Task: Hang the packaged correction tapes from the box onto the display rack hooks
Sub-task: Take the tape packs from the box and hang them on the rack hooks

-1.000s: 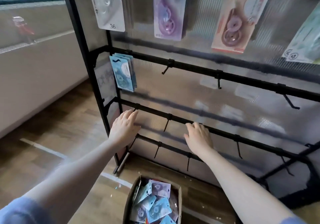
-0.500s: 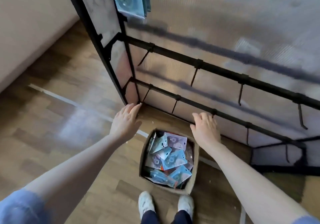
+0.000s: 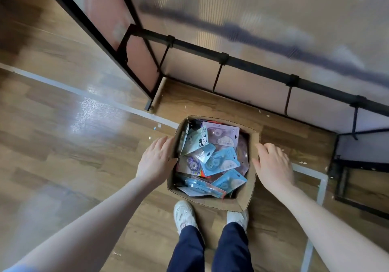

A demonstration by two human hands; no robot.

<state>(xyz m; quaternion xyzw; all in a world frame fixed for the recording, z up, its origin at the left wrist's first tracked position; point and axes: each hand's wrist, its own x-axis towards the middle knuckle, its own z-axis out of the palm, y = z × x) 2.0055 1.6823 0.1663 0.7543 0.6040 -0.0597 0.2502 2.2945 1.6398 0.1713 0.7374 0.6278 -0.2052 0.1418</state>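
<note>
An open cardboard box (image 3: 246,196) stands on the wooden floor in front of my feet. It holds several packaged correction tapes (image 3: 221,162), mostly blue and lilac cards lying in a loose heap. My left hand (image 3: 156,160) hovers at the box's left wall with fingers straight and holds nothing. My right hand (image 3: 273,164) is spread over the box's right wall, also empty. Beyond the box runs the lowest bar of the black display rack (image 3: 259,67), with several bare hooks (image 3: 216,77) hanging down from it.
The rack's left post (image 3: 101,37) and foot stand on the floor left of the box. Its right base frame (image 3: 345,179) lies at the right. White tape lines (image 3: 69,88) cross the floor. My white shoes (image 3: 185,214) are just behind the box.
The view has tilted down from the rack to the floor. Both hands have dropped from rack height to either side of the box, still empty.
</note>
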